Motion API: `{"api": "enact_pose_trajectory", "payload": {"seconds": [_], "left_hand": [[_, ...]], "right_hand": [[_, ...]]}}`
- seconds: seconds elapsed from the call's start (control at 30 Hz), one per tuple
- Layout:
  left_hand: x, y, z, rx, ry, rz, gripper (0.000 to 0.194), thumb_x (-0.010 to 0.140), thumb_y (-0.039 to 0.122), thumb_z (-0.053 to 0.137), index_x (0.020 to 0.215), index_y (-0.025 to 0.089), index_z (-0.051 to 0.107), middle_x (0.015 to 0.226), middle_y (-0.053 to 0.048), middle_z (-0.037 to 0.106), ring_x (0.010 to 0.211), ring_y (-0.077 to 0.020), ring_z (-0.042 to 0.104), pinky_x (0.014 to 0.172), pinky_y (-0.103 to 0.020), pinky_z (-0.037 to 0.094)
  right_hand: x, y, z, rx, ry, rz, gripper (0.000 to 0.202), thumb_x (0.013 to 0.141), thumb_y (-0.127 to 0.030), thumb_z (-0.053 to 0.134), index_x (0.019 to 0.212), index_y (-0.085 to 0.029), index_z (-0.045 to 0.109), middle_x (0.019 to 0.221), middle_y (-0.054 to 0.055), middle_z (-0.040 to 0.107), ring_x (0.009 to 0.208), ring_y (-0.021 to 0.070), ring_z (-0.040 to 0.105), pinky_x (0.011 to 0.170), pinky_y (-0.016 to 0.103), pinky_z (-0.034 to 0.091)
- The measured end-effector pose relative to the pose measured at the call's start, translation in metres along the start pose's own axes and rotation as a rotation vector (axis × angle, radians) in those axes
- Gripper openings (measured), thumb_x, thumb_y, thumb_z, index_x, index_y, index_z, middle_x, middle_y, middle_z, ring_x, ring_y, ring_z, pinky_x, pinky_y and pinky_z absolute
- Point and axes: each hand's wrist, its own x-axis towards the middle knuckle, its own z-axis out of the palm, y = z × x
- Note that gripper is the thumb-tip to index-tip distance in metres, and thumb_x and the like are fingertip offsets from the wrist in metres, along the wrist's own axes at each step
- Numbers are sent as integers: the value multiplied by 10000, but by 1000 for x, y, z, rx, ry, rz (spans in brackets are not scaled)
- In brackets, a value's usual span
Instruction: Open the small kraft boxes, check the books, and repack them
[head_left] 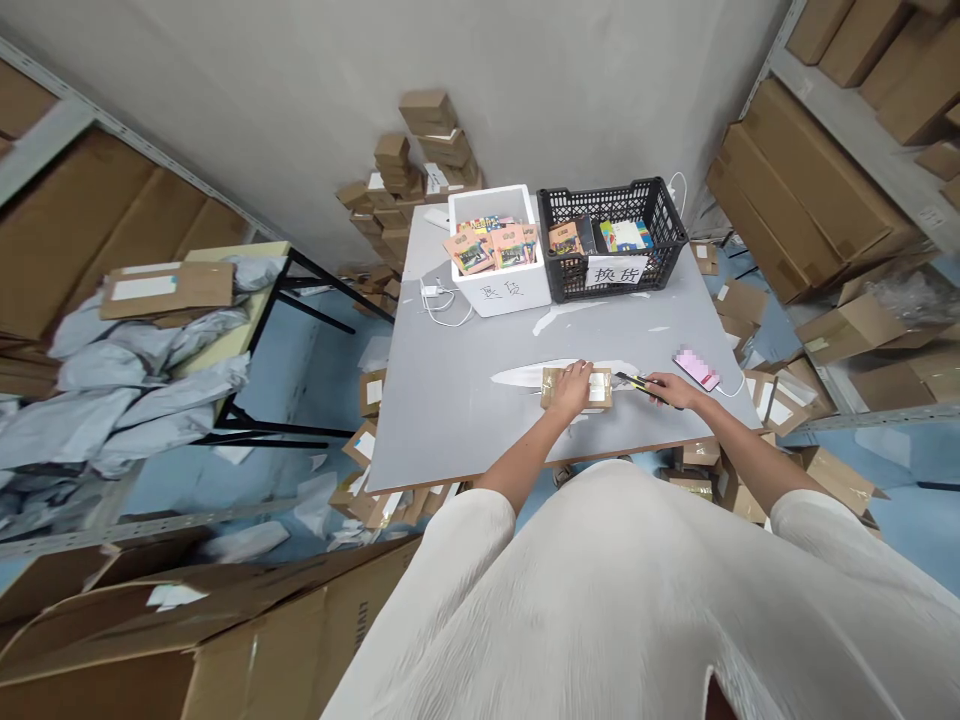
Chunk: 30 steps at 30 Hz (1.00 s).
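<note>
A small taped cardboard box (599, 391) with a white label lies near the front of the grey table (442, 400). My left hand (573, 387) rests over its top and holds it down. In my right hand (671, 390), just right of the box, is a utility knife (632, 381) in black and yellow. Its tip points left, close to the box's right end; whether it touches the cardboard I cannot tell. Behind the box lies a white patch (521, 374) on the tabletop. A phone (696, 368) with a pink screen lies beyond my right hand, plugged into a white cable.
At the table's back stand a white foam box (510, 296) holding orange packets and a black plastic crate (670, 262) with packets and a paper sign. Stacked cartons (442, 150) lean by the wall. Grey mailing bags (97, 400) cover the left side table. Opened cartons (697, 455) litter the floor.
</note>
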Motion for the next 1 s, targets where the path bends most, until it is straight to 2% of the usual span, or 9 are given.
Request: {"api": "enact_pose_trajectory", "payload": {"seconds": [0.1, 0.17, 0.23, 0.33, 0.47, 0.7, 0.8, 1.0], "left_hand": [[7, -3, 5, 13, -28, 17, 740, 942, 88, 581, 1650, 251, 438, 1688, -185, 485, 1601, -354, 403, 1319, -569, 288], [11, -5, 9, 26, -38, 7, 762, 942, 102, 598, 1663, 272, 419, 1653, -180, 522, 1583, -352, 425, 1329, -582, 261], [12, -6, 10, 26, -52, -17, 724, 970, 136, 595, 1661, 267, 420, 1593, -179, 570, 1537, -352, 473, 1319, -569, 275], [10, -6, 11, 13, -45, -9, 625, 1028, 176, 526, 1643, 241, 440, 1554, -185, 595, 1502, -347, 499, 1305, -549, 295], [2, -5, 13, -1, 7, 36, 602, 1051, 161, 432, 1651, 218, 433, 1605, -188, 567, 1556, -337, 446, 1330, -544, 263], [-1, -5, 15, -27, 13, 22, 645, 1046, 142, 407, 1685, 230, 393, 1654, -169, 544, 1610, -321, 412, 1360, -542, 233], [0, -6, 16, -37, 22, 10, 607, 1048, 137, 398, 1647, 222, 441, 1644, -172, 556, 1609, -317, 415, 1369, -543, 219], [0, -9, 20, -105, 22, 12, 555, 1060, 168, 423, 1606, 257, 466, 1621, -154, 567, 1614, -283, 416, 1380, -544, 219]], "right_hand": [[-1, -7, 10, -196, 61, -125, 420, 1085, -492, 535, 1326, -254, 784, 1075, 70, 822, 910, 247, 751, 873, 357, 592], [-1, -10, 17, -355, 78, -196, 420, 1075, -425, 557, 1404, -291, 781, 1208, 78, 812, 1057, 286, 748, 967, 384, 573], [0, -11, 23, -490, 91, -241, 452, 1061, -397, 591, 1471, -303, 758, 1291, 100, 785, 1149, 311, 727, 1016, 397, 551], [1, -10, 30, -590, 104, -253, 509, 1066, -393, 599, 1553, -288, 703, 1311, 135, 753, 1173, 321, 708, 1019, 399, 537], [5, -5, 38, -623, 137, -263, 520, 1076, -396, 597, 1574, -276, 684, 1297, 147, 731, 1197, 326, 682, 1033, 402, 523], [9, 6, 53, -649, 234, -272, 533, 1104, -417, 524, 1606, -288, 649, 1272, 150, 718, 1203, 333, 638, 1063, 435, 487], [7, 15, 48, -644, 274, -251, 546, 1099, -429, 506, 1605, -282, 651, 1298, 163, 710, 1200, 351, 631, 1058, 459, 485], [10, 30, 22, -472, 487, -133, 593, 1064, -452, 527, 1606, -228, 619, 1342, 183, 707, 1249, 384, 633, 1092, 492, 506]]}}
